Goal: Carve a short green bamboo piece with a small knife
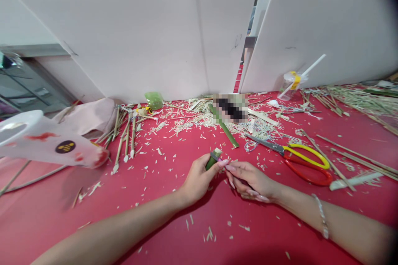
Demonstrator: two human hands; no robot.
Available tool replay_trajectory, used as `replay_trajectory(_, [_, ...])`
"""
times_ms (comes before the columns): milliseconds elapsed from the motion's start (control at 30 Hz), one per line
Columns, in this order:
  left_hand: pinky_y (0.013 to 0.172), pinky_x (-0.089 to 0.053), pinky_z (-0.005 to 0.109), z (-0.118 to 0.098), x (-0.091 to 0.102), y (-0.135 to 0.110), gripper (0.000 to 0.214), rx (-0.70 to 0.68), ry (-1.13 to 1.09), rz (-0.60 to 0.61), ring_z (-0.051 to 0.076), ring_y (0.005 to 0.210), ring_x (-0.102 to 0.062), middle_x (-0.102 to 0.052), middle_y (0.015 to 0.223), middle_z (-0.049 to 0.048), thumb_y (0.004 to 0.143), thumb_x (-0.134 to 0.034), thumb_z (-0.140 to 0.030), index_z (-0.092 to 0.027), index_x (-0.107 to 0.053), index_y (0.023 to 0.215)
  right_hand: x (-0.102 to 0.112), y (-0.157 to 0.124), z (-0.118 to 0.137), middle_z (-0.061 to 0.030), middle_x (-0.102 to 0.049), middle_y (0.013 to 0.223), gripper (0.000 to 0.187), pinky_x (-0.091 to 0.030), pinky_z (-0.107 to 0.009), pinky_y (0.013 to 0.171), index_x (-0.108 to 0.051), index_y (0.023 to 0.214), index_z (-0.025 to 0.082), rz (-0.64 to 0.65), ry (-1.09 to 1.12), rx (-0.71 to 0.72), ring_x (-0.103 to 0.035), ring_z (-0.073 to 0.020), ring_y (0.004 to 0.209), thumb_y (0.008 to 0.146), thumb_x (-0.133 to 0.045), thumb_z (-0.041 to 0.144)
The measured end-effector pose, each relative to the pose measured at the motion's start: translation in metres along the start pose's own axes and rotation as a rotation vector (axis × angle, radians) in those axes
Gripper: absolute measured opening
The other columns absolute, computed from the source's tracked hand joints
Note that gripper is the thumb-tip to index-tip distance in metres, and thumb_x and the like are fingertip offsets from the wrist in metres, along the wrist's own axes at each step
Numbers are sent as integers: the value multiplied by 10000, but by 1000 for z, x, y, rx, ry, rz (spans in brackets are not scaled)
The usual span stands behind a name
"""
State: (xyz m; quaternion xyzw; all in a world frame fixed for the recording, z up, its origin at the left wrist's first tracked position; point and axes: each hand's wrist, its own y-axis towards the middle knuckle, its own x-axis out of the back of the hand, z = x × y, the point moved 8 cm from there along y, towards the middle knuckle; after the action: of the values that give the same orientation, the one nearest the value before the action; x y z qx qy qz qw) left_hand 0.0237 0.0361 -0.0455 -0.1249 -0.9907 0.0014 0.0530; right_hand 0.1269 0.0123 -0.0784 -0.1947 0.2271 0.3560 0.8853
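Right now, the left hand has its fingers clamped on a short green bamboo piece, held over the red bench. Just beside it, the right hand has its fingers pinched together, close to the bamboo. Yellow-and-red scissors lie further right, among scattered bamboo shavings and long bamboo strips.

A short green bamboo piece, pale-ended, tilts upward.
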Motion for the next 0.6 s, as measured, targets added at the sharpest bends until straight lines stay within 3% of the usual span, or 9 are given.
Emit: replay_trajectory(600, [519,-292,240,7,5,3,504,35,72,-62,95,564,-338,-355,591,-52,754,-662,-626,-170,-473,648,4,0,-2,110,-383,328,388,-216,-139,278,-529,741,175,-137,-109,97,-216,-42,239,921,-549,518])
